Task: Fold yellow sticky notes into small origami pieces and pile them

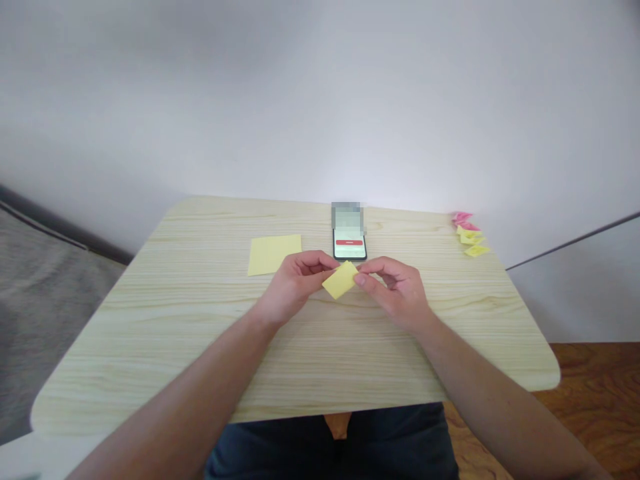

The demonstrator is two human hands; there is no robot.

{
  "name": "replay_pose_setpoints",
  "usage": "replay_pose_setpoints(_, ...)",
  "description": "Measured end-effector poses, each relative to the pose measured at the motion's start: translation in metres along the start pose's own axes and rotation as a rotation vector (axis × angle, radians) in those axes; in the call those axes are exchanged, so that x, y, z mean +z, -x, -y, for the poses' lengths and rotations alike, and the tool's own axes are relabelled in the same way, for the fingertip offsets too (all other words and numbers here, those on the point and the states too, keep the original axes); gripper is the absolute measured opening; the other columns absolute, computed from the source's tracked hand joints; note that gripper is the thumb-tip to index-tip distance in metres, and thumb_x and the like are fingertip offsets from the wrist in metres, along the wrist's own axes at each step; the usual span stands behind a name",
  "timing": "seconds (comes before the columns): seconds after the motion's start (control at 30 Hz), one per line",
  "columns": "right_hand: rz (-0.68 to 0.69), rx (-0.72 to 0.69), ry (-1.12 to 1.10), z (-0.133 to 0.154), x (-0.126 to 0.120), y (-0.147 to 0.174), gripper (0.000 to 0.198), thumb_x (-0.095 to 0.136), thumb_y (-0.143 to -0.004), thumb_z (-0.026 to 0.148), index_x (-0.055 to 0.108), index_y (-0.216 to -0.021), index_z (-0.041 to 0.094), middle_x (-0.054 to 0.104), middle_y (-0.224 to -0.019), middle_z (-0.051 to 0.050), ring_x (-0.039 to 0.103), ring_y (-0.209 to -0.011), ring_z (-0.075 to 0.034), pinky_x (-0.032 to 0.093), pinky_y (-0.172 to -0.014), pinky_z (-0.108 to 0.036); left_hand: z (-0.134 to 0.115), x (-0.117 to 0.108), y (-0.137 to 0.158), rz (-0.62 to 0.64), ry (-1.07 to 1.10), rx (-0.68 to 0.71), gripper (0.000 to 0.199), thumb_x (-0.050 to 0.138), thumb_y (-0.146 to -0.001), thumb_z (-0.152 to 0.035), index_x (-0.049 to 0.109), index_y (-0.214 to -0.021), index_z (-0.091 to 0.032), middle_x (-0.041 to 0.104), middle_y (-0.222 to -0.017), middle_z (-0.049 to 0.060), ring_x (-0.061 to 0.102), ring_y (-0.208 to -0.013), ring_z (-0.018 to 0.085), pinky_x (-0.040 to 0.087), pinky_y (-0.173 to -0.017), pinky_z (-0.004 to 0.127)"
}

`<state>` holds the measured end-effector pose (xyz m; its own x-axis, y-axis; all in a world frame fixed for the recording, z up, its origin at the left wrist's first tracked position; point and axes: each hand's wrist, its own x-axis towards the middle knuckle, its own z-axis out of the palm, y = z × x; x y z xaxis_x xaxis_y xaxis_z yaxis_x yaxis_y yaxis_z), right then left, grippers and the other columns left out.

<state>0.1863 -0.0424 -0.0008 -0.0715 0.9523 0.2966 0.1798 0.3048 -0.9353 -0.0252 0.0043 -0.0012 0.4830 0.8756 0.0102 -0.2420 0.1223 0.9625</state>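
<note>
Between my two hands is a small folded piece of yellow paper point(341, 281), tilted and raised a little over the table. My left hand point(299, 283) pinches it at the left and upper edge, with some fingers hidden behind it. On the other side my right hand point(393, 288) grips the right corner between thumb and fingers. A flat yellow sheet of paper point(273, 253) lies on the table, partly behind my left hand. Just beyond the folded paper rests a phone point(349, 243) with a lit screen, its upper part blurred.
Folded pink paper point(464, 221) and folded yellow paper pieces point(470, 236) sit at the far right edge of the light wood table point(320, 360). A white wall point(320, 100) stands behind the table. Grey fabric point(45, 307) is at the left.
</note>
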Motion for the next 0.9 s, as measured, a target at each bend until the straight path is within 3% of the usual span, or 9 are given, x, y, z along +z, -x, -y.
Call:
replay_pose_setpoints(0.47,-0.059,-0.022,-0.024,0.002,0.002,0.0,0.009,0.078,-0.086,0.03,0.074,-0.091,0.024,0.076,-0.09,-0.004,0.071,-0.083,-0.02,0.056,-0.079,-0.036,-0.005,0.003,0.006,0.062,-0.054,0.023,0.011,0.079,-0.081,-0.024,0.078,-0.089,-0.017,0.074,-0.085,0.004,0.063,-0.076,0.014,0.049,-0.071,0.026)
replay_pose_setpoints(0.57,-0.058,-0.029,0.007,0.003,0.002,0.001,0.008,0.078,-0.086,0.029,0.074,-0.09,0.024,0.076,-0.092,-0.004,0.071,-0.085,-0.02,0.056,-0.081,-0.037,-0.005,0.002,0.007,0.021,-0.144,0.065,0.011,0.073,-0.086,-0.026,0.079,-0.091,-0.017,0.073,-0.088,0.005,0.062,-0.082,0.016,0.048,-0.076,0.028)
replay_pose_setpoints(0.77,-0.054,-0.033,0.038,0.004,0.001,0.002,0.006,0.077,-0.087,0.028,0.074,-0.091,0.025,0.076,-0.093,-0.004,0.071,-0.086,-0.02,0.056,-0.081,-0.037,-0.004,0.008,0.009,-0.09,-0.235,0.115,0.013,0.08,-0.082,-0.03,0.077,-0.086,-0.019,0.069,-0.08,0.003,0.057,-0.075,0.014,0.044,-0.068,0.027)
replay_pose_setpoints(0.9,-0.054,-0.028,0.028,0.004,0.002,0.002,0.011,0.077,-0.088,0.029,0.075,-0.098,0.025,0.076,-0.095,-0.003,0.071,-0.088,-0.02,0.056,-0.083,-0.036,-0.005,0.011,0.009,-0.094,-0.307,0.173,0.011,0.079,-0.084,-0.03,0.076,-0.084,-0.019,0.069,-0.08,0.003,0.058,-0.075,0.014,0.045,-0.07,0.028)
